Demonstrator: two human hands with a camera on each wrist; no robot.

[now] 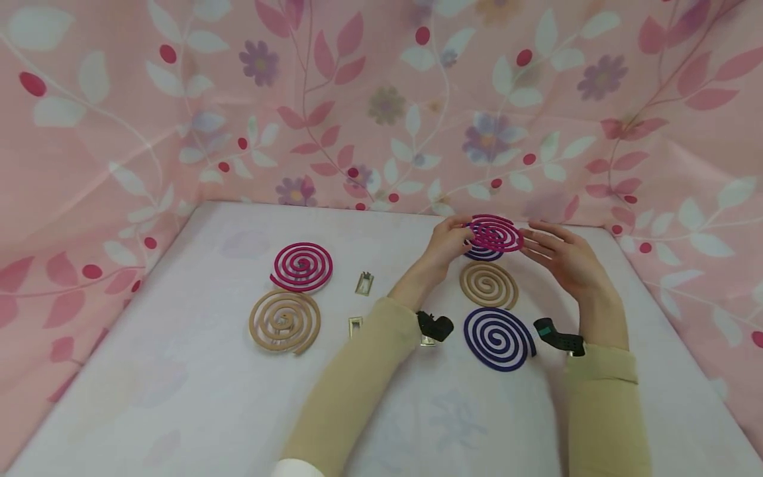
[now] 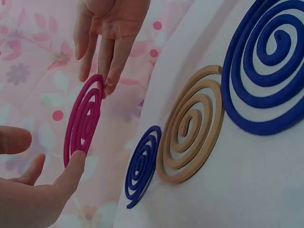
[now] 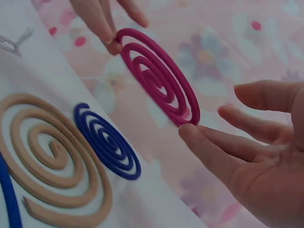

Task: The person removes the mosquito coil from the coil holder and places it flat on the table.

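Observation:
A pink mosquito coil is in the air at the table's far right, spanned by both hands. My left hand pinches its left edge. On the other side, my right hand touches the coil's right edge with extended, spread fingertips. Behind and below it in the head view, a blue mosquito coil lies on the table, partly covered. Nearer in the same column are a tan mosquito coil and a larger-looking blue mosquito coil.
At left, a pink mosquito coil and a tan mosquito coil sit over small metal pieces. Small metal stands lie mid-table, some partly behind the left sleeve. Floral cloth hangs around the white tabletop.

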